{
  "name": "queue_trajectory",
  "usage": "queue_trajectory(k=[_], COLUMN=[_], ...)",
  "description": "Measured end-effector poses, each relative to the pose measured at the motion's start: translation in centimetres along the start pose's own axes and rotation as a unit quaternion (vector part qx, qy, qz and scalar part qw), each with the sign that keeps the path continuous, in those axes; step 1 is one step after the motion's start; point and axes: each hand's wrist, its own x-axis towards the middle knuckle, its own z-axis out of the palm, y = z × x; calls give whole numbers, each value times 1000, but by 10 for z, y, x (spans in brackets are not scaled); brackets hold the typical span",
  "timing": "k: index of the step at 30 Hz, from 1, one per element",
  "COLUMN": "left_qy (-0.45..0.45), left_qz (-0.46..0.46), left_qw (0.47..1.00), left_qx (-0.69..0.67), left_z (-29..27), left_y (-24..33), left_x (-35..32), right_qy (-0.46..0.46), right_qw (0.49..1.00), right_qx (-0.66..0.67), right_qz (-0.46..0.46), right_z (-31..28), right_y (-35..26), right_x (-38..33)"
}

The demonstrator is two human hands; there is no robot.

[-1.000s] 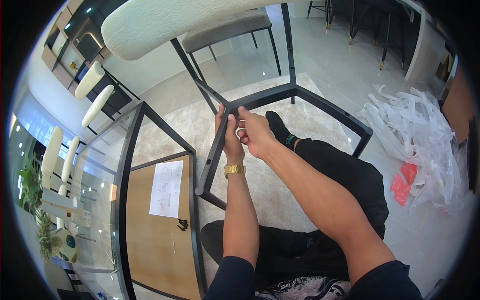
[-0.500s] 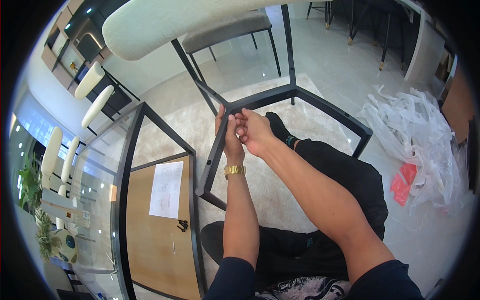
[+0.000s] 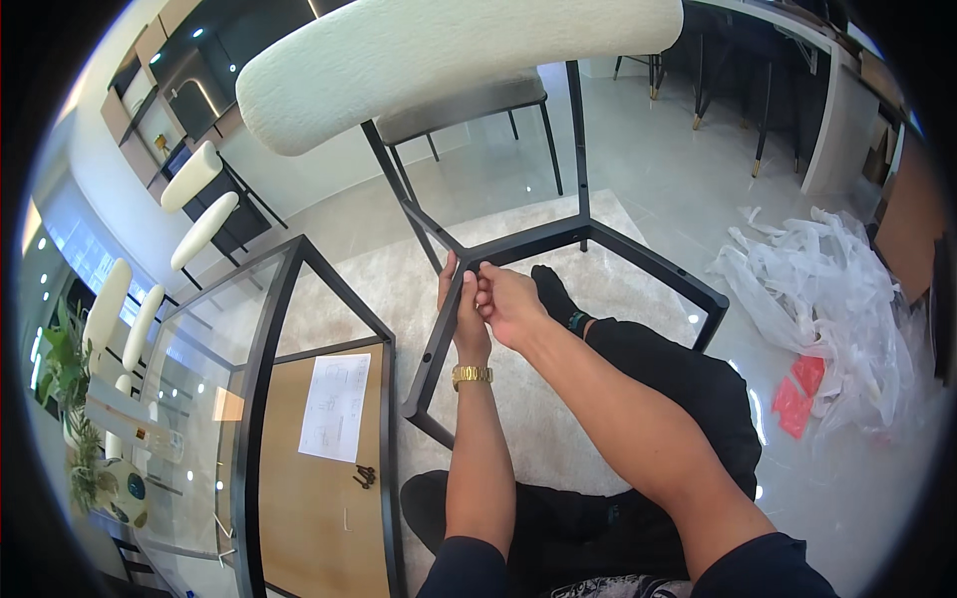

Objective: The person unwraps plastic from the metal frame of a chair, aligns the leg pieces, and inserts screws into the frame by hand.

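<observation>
Illumination is bright and even. Daylight enters from the windows (image 3: pixel 60 289) at the left, which are overexposed. Ceiling lamps produce small specular spots on the glossy floor (image 3: pixel 698 169). Shadows are soft. Focus is sharp at centre. Fisheye distortion bends straight edges toward the rim, which is bounded by a black vignette.

Chair frame (image 3: pixel 558 244) stands in front of the person on a rug (image 3: pixel 518 419), backrest (image 3: pixel 449 60) at top. Both hands meet at frame's near-left corner: left hand (image 3: pixel 461 319) on the rail, right hand (image 3: pixel 510 304) touching it from the right. Glass table (image 3: pixel 249 399) to the left, w/ paper sheet (image 3: pixel 334 407) & small screws (image 3: pixel 364 476) lying on the board beneath it. Plastic wrap (image 3: pixel 827 309) well off to the right on floor. More chairs (image 3: pixel 194 199) behind table, far left.
</observation>
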Motion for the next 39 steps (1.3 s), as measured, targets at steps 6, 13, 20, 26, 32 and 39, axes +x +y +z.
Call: queue_trajectory(k=[6, 13, 20, 26, 32, 39], left_qy=[-4, -4, -15, -11, -12, -4], left_qz=[7, 33, 4, 12, 0, 0], left_qw=[1000, 999, 1000, 1000, 1000, 999], left_qx=[22, 42, 12, -22, -9, -35], left_z=[-10, -14, -15, -5, -10, -2], left_y=[-3, -11, -5, -3, 1, 2], left_x=[1, 5, 1, -1, -2, -2], right_qy=[13, 17, 31, 22, 21, -5], right_qw=[997, 1000, 998, 998, 995, 988], right_qx=[66, 18, 62, 59, 87, 141], right_qz=[47, -16, 7, -3, 38, 67], right_z=[0, 0, 6, 4, 5, 2], right_y=[-5, 1, -1, -1, -5, -5], right_x=[-9, -1, -12, -7, -10, 1])
